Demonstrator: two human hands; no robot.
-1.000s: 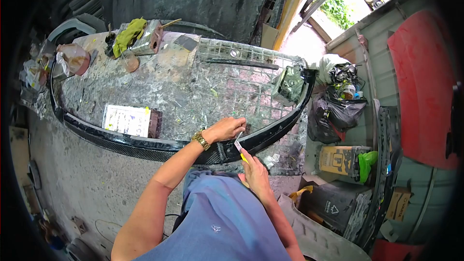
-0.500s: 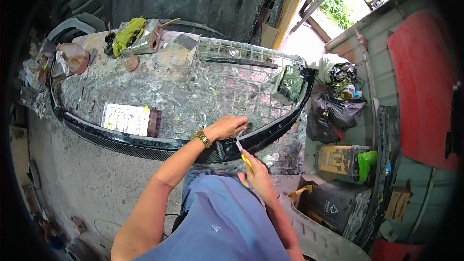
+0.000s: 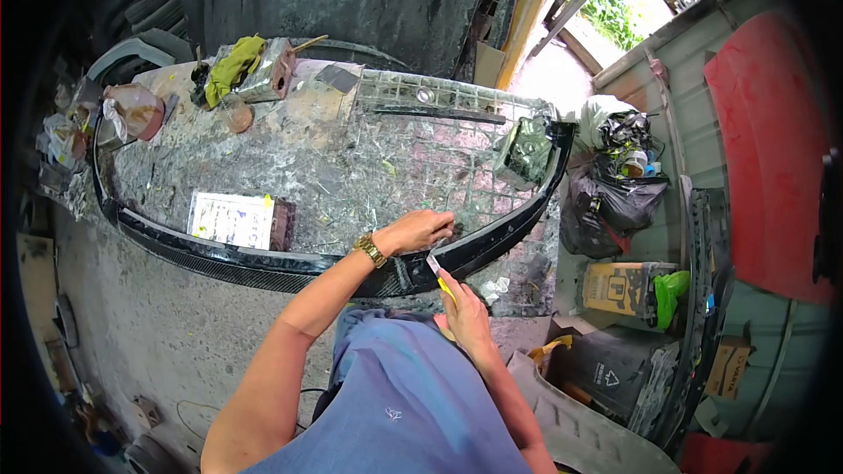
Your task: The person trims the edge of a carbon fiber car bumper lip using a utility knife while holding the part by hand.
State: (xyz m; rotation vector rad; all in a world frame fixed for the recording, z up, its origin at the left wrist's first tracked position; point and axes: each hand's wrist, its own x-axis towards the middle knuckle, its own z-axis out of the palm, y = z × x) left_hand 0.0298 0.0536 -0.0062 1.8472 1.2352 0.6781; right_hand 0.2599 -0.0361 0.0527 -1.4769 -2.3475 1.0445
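A long, curved black car bumper lip point(image 3: 500, 233) with a carbon-fibre weave along its front lies across the worktable. My right hand point(image 3: 470, 320) is closed around a yellow utility knife point(image 3: 446, 287), whose blade points up against the lip's near edge. Just beyond that edge is my left hand point(image 3: 426, 230), a gold watch point(image 3: 370, 250) on its wrist. Its fingers are curled together by the lip's inner side; whatever they pinch is hidden.
A white-topped box point(image 3: 233, 219) sits inside the curve. A block-like container point(image 3: 525, 154) stands by the lip's right end. At the back are a yellow-green cloth point(image 3: 233, 70) and a metal can point(image 3: 274, 70). Black bags point(image 3: 615, 206) and a cardboard box point(image 3: 619, 287) lie right.
The knife and my right hand have shifted slightly. My left hand stays nearly in place, and the thin pale sliver beneath it no longer shows clearly.
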